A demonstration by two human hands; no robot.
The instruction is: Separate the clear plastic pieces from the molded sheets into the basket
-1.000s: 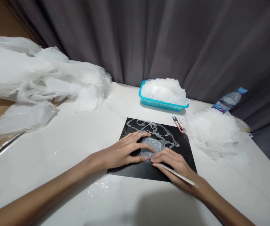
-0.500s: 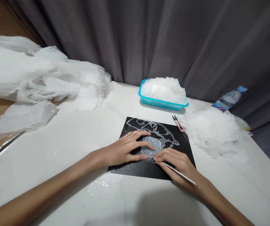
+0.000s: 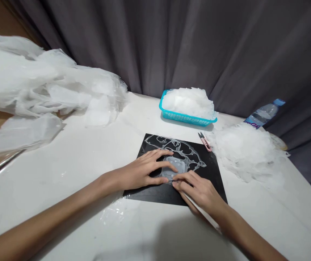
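Here, left hand (image 3: 147,170) lies flat (fingers spread) beside right hand (image 3: 198,190), its grip pinching a thin tool (image 3: 198,210).

Clear plastic sheet (image 3: 175,167) lies flat on black mat (image 3: 155,194), partly cut.

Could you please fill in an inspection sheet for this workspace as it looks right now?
Surface: white table, with a black mat in front of the person.
Job's things: clear film piece on the mat, beside cut-out film scraps.
Clutter: pink snips at the mat's far corner; blue basket heaped with white bits; loose white pile; plastic sheets at left; bottle lying at right.
Grips: left hand flat on the film piece; right hand pinches a thin white stick, its tip at the piece's near edge.
Cables: nothing seen.
Surroundings: grey curtain behind the table.
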